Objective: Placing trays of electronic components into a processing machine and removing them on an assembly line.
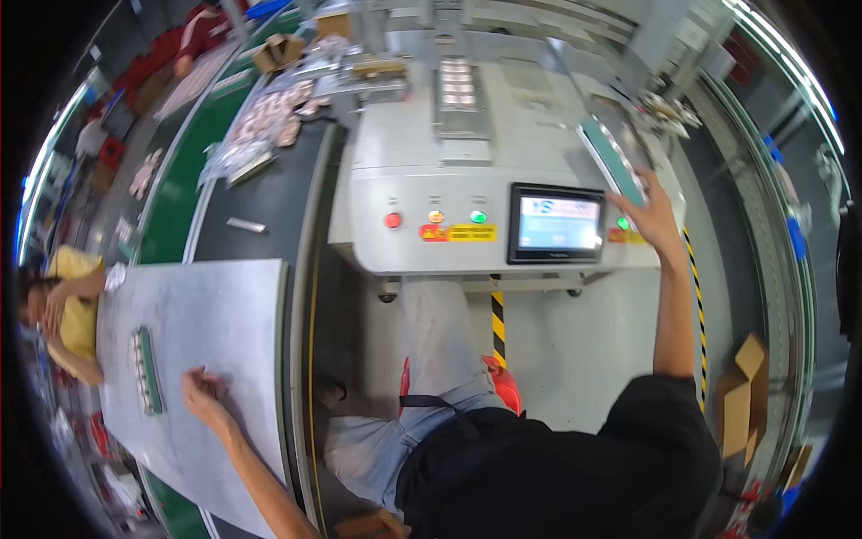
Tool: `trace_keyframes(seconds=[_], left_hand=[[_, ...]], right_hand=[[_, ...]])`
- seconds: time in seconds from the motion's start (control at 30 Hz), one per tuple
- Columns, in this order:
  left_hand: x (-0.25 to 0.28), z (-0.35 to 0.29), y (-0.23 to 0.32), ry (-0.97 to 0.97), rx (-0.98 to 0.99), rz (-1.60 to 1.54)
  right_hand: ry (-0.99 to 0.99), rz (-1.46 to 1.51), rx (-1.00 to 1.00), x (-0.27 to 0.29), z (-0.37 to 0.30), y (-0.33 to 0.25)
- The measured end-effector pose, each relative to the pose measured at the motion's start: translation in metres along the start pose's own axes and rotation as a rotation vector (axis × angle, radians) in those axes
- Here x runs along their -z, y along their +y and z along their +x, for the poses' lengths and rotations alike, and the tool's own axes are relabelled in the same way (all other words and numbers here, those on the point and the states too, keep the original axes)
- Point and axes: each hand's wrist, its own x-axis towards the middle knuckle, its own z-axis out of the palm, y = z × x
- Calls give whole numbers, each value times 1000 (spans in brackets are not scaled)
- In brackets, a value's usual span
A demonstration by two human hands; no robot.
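Observation:
My right hand [648, 216] is raised at the right of the machine, its fingers closed on the lower end of a long, narrow green tray [612, 160] with a pale edge. The tray is tilted above the machine's right side. Over the grey metal table [202, 310] at left, my left hand [206, 395] hovers with loosely bent fingers and nothing in them. To the left of that hand, apart from it, lies a green strip-like tray [151, 382] with a row of small pale pieces along one side.
A light grey machine [422, 198] carries a screen [555, 223], lit buttons and a fixture with pale pieces [457, 85]. Pinkish bagged pieces [269, 121] lie on the dark conveyor [269, 198]. A person in yellow [76, 314] sits beyond the table. A cardboard box [741, 400] stands at right.

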Motion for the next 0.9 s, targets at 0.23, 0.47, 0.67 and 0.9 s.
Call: trace_keyframes(seconds=[0.23,0.47,0.67,0.9], left_hand=[[-83,-61,66,-490,96,-141],[-94,-111,107,-534,313,-503],[-37,-121,111,-30,345,-769],[61,-113,110,509,436,-640]], right_hand=[[-584,458,101,-84,-45,-169],[-1045,878,421,-197,-103,-338],[-880,711,1098,-220,-165,-416],[-1389,1192,1063,-248,-213,-469]])
